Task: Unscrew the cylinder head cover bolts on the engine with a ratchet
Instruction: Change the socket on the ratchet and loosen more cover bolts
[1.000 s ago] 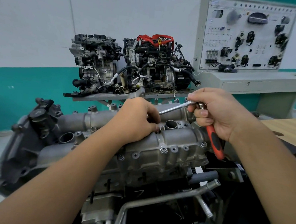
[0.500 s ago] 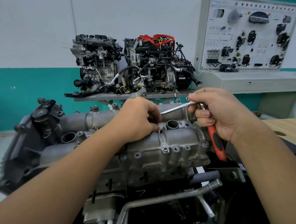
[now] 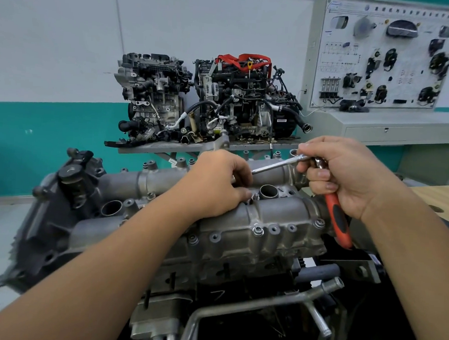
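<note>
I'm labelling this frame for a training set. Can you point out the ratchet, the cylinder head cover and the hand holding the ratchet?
Red-and-black-handled steel ratchet [image 3: 339, 222], head view, handle.
Grey cast-metal cylinder head cover [image 3: 281, 211], head view, front hump.
Right hand [image 3: 348, 176], head view, back.

Both forearms are bare up to the lower edge of the picture — no sleeve shows on either of them. The left hand [image 3: 217, 185] wears no glove, no ring and no watch, and its wrist is bare too. The right hand [image 3: 348, 176] is the same — no glove, nothing on the wrist. On its fingers [image 3: 322, 175] the nails are short and plain.
</note>
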Demonstrator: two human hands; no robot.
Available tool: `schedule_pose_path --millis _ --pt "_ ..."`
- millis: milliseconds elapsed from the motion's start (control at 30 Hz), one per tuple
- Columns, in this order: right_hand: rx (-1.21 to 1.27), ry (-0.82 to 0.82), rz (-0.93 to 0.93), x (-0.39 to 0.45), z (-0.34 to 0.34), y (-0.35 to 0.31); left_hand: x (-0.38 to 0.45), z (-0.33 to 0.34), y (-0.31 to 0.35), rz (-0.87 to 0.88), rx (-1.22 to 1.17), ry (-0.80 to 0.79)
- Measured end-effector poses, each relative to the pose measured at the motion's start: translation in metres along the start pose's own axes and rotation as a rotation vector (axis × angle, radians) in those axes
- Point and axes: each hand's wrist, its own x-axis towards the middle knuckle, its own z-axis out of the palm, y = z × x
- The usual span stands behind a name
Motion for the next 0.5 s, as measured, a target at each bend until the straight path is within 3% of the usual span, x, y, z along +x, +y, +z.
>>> schedule_pose_path --millis 233,500 --pt "0.015 0.004 0.005 -0.0025 0.0000 -0.0006 -0.0009 -0.0034 -0.0003 -0.001 -0.116 -0.096" --pt "0.013 0.007 0.000 -0.0002 -0.0021 0.0000 -0.0020 -0.0023 0.0007 -0.001 -0.032 -0.025"
